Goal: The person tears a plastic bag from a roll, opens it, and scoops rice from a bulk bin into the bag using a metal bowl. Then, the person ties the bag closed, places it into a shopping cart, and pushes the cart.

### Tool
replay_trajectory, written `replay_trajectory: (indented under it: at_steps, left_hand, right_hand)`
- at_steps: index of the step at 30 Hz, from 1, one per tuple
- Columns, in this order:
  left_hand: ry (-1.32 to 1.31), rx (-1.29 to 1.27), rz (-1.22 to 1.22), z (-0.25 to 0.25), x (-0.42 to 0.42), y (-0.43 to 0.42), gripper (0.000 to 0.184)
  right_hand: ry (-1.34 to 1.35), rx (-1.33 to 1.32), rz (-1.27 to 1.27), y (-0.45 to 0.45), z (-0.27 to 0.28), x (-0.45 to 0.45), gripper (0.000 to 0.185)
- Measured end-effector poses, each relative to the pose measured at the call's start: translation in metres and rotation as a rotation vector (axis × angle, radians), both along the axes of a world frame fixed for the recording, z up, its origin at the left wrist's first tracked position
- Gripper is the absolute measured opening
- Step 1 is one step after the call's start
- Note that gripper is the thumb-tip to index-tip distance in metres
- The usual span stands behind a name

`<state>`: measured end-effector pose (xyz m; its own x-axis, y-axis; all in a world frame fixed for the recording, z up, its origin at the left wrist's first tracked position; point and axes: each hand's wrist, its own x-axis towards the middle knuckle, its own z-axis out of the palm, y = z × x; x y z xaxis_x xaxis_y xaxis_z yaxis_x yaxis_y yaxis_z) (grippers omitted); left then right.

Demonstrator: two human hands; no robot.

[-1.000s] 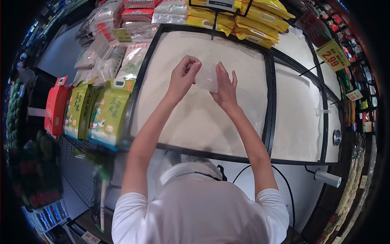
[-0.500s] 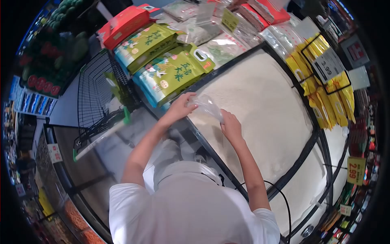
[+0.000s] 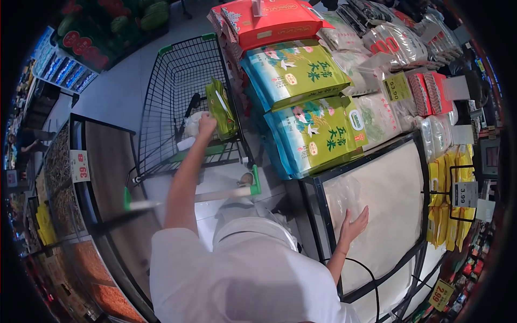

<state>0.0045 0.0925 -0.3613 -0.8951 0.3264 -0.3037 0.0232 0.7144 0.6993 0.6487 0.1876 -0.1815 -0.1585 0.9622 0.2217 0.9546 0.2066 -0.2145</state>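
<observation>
My left hand (image 3: pixel 207 124) reaches into the shopping cart (image 3: pixel 183 60), its fingers closed at the top of a white bag (image 3: pixel 192 126) beside a green package (image 3: pixel 219 107). Exactly how the fingers grip the bag is hard to see. Over the bin of white grain or powder (image 3: pixel 390 188), my right hand (image 3: pixel 354 225) has thumb and fingers apart. A clear plastic bag (image 3: pixel 343 195) lies at the bin's near left corner, just beyond the right thumb and seemingly touching it.
Green rice packages (image 3: pixel 315 134) and a red package (image 3: pixel 269 24) are stacked between cart and bin. The cart's handle (image 3: pixel 215 194) crosses in front of me. Yellow packages (image 3: pixel 452 199) hang beyond the bin. A black cable (image 3: pixel 371 272) curves by my right arm.
The view has swung left toward the cart. My left hand has left the clear plastic bag and moved into the cart to the white bag. My right hand's fingers have spread.
</observation>
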Motion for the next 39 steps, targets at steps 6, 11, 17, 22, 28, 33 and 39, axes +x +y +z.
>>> replay_trajectory:
  at_steps: [6, 11, 17, 22, 28, 33, 39]
  left_hand:
    - [-0.091, -0.352, -0.149, -0.024, -0.016, -0.041, 0.055]
    - [-0.014, -0.297, -0.025, -0.065, -0.048, -0.071, 0.057]
    - [0.217, -0.184, -0.25, -0.164, -0.113, -0.09, 0.066]
    - [0.185, -0.263, -0.387, -0.245, -0.148, -0.086, 0.072]
    - [0.012, -0.373, -0.251, -0.254, -0.134, -0.074, 0.064]
    - [0.207, -0.428, -0.148, -0.261, -0.14, -0.094, 0.046]
    - [0.165, -0.285, -0.015, -0.162, -0.165, -0.1, 0.053]
  right_hand:
    - [0.174, 0.104, -0.315, -0.022, -0.013, 0.004, 0.061]
    - [0.096, 0.253, -0.928, -0.093, -0.007, 0.114, 0.062]
    - [-0.327, -0.164, -1.777, -0.194, 0.006, 0.175, 0.045]
    - [-0.223, -0.384, -1.763, -0.217, 0.028, 0.142, 0.044]
    - [-0.153, -0.388, -1.737, -0.226, 0.038, 0.126, 0.044]
    - [-0.067, -0.348, -1.726, -0.224, 0.042, 0.139, 0.043]
    - [0.123, -0.212, -1.727, -0.202, 0.034, 0.205, 0.043]
